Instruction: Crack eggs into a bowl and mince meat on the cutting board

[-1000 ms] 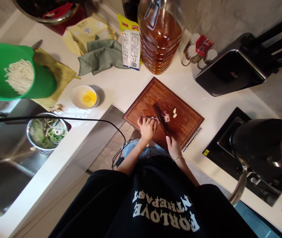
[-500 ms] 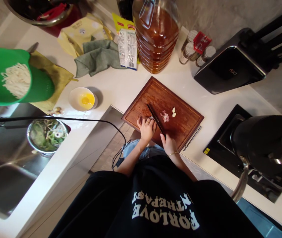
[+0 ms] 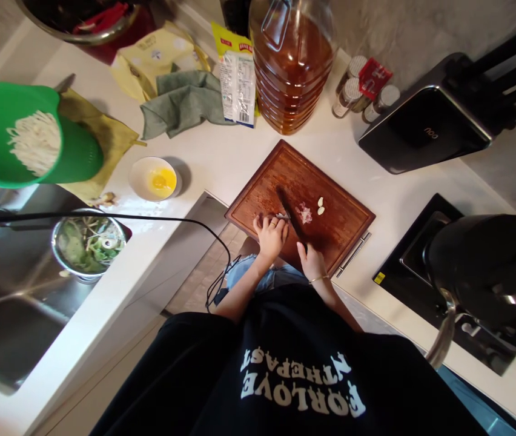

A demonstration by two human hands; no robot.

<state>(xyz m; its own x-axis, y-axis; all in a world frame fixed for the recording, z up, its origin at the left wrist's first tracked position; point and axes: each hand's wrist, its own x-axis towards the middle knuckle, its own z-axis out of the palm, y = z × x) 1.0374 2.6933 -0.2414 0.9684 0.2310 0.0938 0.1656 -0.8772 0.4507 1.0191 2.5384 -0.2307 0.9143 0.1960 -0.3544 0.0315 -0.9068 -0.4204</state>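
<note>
Chopping on the wooden cutting board (image 3: 330,227), so everything here placed off that board.

Nearest edge of the board: right hand (image 3: 313,261) wrapped tight round the handle of a dark knife (image 3: 291,215), blade angling up across the board's middle. Just left of that, left hand (image 3: 271,233) curled down over a small pale piece of food (image 3: 280,216), fingertips tucked, holding it pinned right beside the blade. Can't tell exactly what the piece is, too small.

For doing this bit well, probably: keep knuckles forward and tips tucked back, blade riding against the knuckle, short strokes, tip kept on the wood. Piece is tiny, so slipping looks like the main risk; flat side down helps.

Just past the blade, mid-board: a little chopped pinkish pile (image 3: 304,212), and two peeled garlic cloves (image 3: 320,206) right next to it. Worth keeping those clear of the stroke.

Left of the board on the white desk (image 3: 221,157): small bowl with a cracked egg (image 3: 155,178). Beyond the board's far edge: big oil jug (image 3: 292,66). Far left: green colander of noodles (image 3: 17,136).
</note>
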